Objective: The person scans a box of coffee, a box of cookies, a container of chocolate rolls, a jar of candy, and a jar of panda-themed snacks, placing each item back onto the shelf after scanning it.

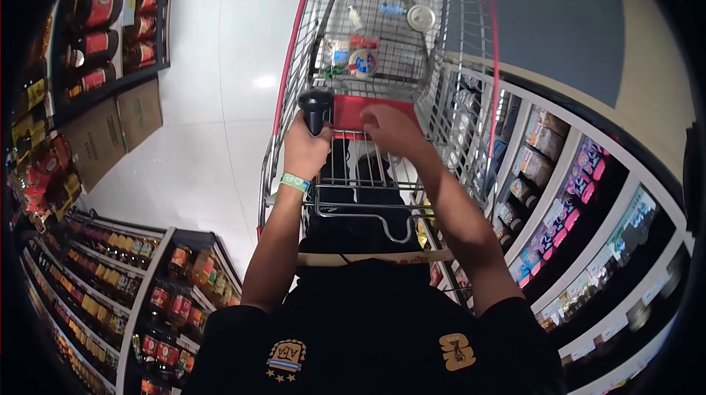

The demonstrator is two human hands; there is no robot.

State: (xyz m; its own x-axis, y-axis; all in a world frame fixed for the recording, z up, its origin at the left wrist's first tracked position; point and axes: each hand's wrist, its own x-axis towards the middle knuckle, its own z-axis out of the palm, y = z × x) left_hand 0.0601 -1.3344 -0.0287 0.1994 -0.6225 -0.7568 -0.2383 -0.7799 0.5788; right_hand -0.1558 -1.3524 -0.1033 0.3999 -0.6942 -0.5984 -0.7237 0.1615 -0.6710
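Note:
My left hand (pixel 309 151), with a green patterned band on its wrist, is closed round the grip of a black handheld barcode scanner (pixel 317 104). The scanner's wide head points up and away from me. My right hand (pixel 396 130) hovers over the red panel (pixel 349 117) at the near end of the shopping cart (pixel 382 49). Its fingers are bent and a little apart, and nothing shows in them. In the cart lie a round white-lidded tub (pixel 421 18), a white bottle (pixel 355 18), a blue item (pixel 393 9) and several packaged goods (pixel 362 62).
Shelves of dark bottles with red labels (pixel 95 43) stand on the left, above cardboard boxes (pixel 110 126). More bottle shelves (pixel 110 277) are at lower left. Shelves of pink packages (pixel 562 226) run along the right. Pale floor tiles (pixel 213 79) lie left of the cart.

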